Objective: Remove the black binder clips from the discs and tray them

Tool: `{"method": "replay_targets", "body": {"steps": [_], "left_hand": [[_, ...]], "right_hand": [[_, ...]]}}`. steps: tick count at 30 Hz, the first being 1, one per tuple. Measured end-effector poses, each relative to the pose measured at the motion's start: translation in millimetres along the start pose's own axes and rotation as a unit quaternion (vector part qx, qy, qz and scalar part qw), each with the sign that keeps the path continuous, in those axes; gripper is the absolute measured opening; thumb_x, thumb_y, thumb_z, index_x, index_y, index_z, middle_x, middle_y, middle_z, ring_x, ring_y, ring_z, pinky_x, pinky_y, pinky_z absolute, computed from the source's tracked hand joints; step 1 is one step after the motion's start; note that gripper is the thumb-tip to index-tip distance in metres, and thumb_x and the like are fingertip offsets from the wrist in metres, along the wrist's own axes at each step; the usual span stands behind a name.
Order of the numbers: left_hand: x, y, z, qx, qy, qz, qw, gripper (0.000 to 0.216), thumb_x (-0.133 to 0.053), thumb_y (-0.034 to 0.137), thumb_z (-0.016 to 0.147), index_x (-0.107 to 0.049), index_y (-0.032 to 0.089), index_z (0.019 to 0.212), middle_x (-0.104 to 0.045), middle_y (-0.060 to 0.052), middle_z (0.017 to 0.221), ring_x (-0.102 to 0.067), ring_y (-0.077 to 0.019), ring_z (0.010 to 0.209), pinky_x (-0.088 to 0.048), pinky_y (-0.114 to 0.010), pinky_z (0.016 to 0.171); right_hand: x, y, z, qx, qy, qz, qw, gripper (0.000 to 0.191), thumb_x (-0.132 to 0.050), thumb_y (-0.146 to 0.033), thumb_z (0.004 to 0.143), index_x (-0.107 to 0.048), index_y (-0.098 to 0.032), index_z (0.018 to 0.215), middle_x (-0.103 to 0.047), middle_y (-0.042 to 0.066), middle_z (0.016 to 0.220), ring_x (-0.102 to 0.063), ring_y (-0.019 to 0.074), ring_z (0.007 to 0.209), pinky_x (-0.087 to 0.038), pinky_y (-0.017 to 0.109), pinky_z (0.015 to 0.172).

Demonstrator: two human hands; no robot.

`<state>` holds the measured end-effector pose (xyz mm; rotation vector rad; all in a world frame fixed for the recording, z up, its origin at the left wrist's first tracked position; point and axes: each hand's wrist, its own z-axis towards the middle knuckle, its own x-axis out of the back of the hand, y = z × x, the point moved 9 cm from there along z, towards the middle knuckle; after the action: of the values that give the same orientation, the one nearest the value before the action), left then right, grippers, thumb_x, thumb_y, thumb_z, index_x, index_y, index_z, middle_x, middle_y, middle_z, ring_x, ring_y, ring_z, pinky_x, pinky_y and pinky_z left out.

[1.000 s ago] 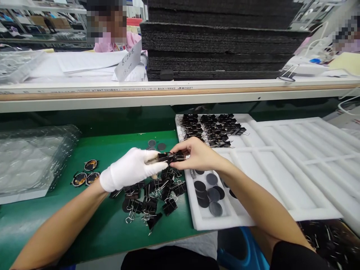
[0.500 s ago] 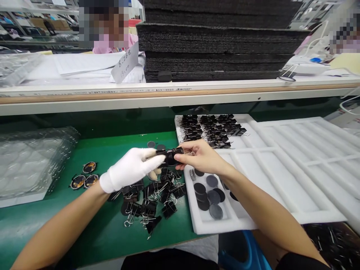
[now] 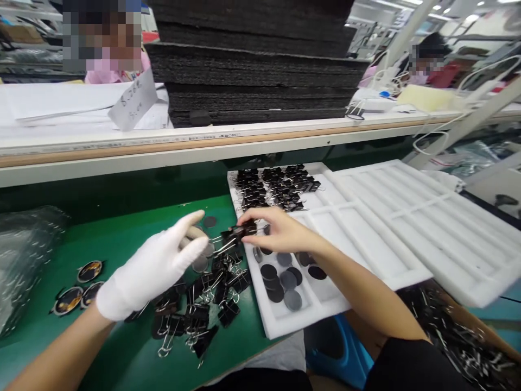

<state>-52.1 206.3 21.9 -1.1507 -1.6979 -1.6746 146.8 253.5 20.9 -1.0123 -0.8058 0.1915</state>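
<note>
My right hand (image 3: 280, 232), bare, pinches black binder clips (image 3: 234, 234) between thumb and fingers; their wire handles point left, and what lies between the clips is blurred. To the left, my left hand (image 3: 150, 266) in a white glove is apart from them, thumb and fingers spread with nothing in its grip. Below both hands a loose heap of binder clips (image 3: 197, 314) lies on the green table. Grey discs (image 3: 200, 264) lie near the gloved fingertips. Under my right wrist, a white foam tray (image 3: 266, 320) holds dark round discs (image 3: 292, 300).
Rows of clipped pieces (image 3: 252, 190) fill the tray's far compartment. A second foam tray (image 3: 484, 271) stands at right, above a box of binder clips (image 3: 443, 331). Round amber-and-black pieces (image 3: 67, 301) and clear plastic trays (image 3: 24, 260) lie left. A shelf edge (image 3: 195, 144) runs across the back.
My left hand has let go of the binder clips and moved left, its fingers spreading. My right hand keeps hold of them. The camera view has turned to the right.
</note>
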Motion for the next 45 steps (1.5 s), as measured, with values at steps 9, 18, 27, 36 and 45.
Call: {"method": "replay_targets", "body": {"steps": [9, 18, 27, 36, 45], "left_hand": [[18, -10, 10, 0.027, 0.026, 0.037, 0.999, 0.057, -0.041, 0.071, 0.092, -0.068, 0.038, 0.129, -0.08, 0.001, 0.111, -0.075, -0.0279, 0.101, -0.058, -0.039, 0.096], [-2, -25, 18, 0.061, -0.036, 0.039, 0.997, 0.061, -0.039, 0.074, 0.092, -0.068, 0.037, 0.131, -0.078, 0.001, 0.119, -0.073, -0.0274, 0.111, -0.054, -0.038, 0.104], [1, -24, 19, 0.02, -0.026, 0.051, 0.998, 0.057, -0.041, 0.07, 0.094, -0.071, 0.035, 0.126, -0.076, -0.002, 0.124, -0.072, -0.0286, 0.112, -0.056, -0.038, 0.1], [7, -23, 20, 0.002, 0.006, 0.071, 0.997, 0.056, -0.041, 0.066, 0.095, -0.069, 0.029, 0.126, -0.078, -0.004, 0.115, -0.074, -0.0263, 0.099, -0.057, -0.034, 0.085], [62, -76, -67, 0.027, 0.31, 0.33, 0.891, 0.051, -0.046, 0.055, 0.094, -0.026, 0.025, 0.058, -0.04, 0.0, 0.054, -0.043, -0.0179, 0.057, -0.036, -0.032, 0.063]], "right_hand": [[210, 172, -120, -0.191, 0.265, -0.287, 0.9, 0.044, -0.063, -0.059, 0.087, -0.071, -0.024, 0.112, -0.046, 0.013, 0.123, -0.046, 0.0357, 0.13, -0.035, 0.057, 0.117], [198, 241, -146, -0.256, 0.26, -0.237, 0.9, 0.054, -0.06, -0.068, 0.085, -0.069, -0.026, 0.118, -0.036, 0.015, 0.136, -0.03, 0.0374, 0.143, -0.028, 0.055, 0.121], [193, 246, -137, -0.251, 0.248, -0.284, 0.891, 0.044, -0.063, -0.055, 0.086, -0.072, -0.025, 0.117, -0.04, 0.015, 0.137, -0.035, 0.038, 0.139, -0.029, 0.058, 0.119], [185, 229, -132, -0.249, 0.312, -0.311, 0.863, 0.048, -0.067, -0.054, 0.084, -0.073, -0.025, 0.121, -0.045, 0.017, 0.134, -0.042, 0.0406, 0.13, -0.036, 0.062, 0.111], [67, 1, -195, 0.063, 0.314, -0.337, 0.886, 0.025, -0.061, -0.026, 0.089, -0.071, -0.037, 0.11, -0.067, 0.007, 0.084, -0.064, 0.0277, 0.077, -0.054, 0.046, 0.066]]}}
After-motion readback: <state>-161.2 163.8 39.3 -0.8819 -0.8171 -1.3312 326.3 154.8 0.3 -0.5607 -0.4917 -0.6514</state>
